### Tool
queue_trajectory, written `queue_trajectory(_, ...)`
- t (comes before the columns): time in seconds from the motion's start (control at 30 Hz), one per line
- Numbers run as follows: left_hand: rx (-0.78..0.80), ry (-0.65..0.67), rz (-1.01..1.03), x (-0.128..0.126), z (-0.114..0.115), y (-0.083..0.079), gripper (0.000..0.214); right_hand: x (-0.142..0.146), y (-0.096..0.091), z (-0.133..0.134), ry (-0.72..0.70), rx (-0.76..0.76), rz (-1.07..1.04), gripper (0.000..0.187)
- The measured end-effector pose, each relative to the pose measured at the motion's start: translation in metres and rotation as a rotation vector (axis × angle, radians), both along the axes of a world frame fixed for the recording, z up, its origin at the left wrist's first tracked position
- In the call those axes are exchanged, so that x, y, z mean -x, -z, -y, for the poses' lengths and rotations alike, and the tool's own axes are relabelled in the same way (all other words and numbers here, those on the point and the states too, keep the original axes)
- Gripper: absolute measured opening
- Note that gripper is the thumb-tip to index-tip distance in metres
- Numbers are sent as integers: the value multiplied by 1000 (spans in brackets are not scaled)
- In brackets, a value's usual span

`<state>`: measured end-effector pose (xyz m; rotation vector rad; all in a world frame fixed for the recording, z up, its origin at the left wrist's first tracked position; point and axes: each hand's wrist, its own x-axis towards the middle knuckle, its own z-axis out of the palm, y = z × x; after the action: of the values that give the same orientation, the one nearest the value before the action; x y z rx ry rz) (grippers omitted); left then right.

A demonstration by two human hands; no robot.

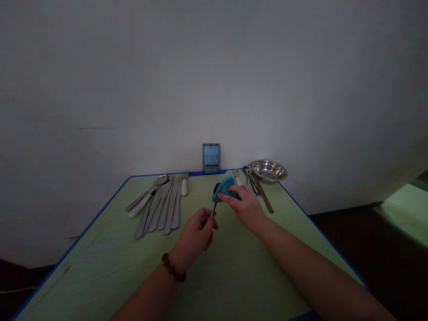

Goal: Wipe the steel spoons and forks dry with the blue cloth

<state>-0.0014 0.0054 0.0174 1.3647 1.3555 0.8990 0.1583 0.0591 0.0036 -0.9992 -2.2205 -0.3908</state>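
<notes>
Green tabletop (100,263), and left of the steel bowl (268,171), a blue cloth (225,188) around a thin metal utensil (214,208); left hand (194,234) with fingers closed on the handle, right hand (242,207) with fingers curled firmly over the cloth.

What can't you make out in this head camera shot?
Head view:
- Utensil in the left hand: its head is wrapped by the blue cloth.
- Fork: its lower end is hidden behind the right hand.
- Upright card: pixelated, unreadable.
- Table: near edge cut off by the frame.
</notes>
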Motion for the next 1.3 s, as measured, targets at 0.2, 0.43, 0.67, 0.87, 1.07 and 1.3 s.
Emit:
queue_trajectory(0.2, 11, 7, 6, 0, -1, 1, 14, -6, -2, -3, 27, 7, -14, 31)
queue_trajectory(0.43, 0, 23, -17, 0, 1, 1, 12, -4, -4, 0, 9, 14, 58, 30)
queue_trajectory(0.67, -19, 46, -35, -2, 1, 8, 10, -1, 0, 2, -6, 24, 36, 30)
queue_trajectory(0.87, -9, 51, -27, -4, 3, 3, 9, 0, 4, 1, 58, -4, -4, 30)
queue_trajectory(1.07, -11, 68, -25, -6, 3, 5, 12, 1, 5, 1, 94, 1, -45, 30)
queue_trajectory(1.3, -10, 74, -18, -6, 3, 7, 12, 2, 4, 0, 170, 9, -85, 31)
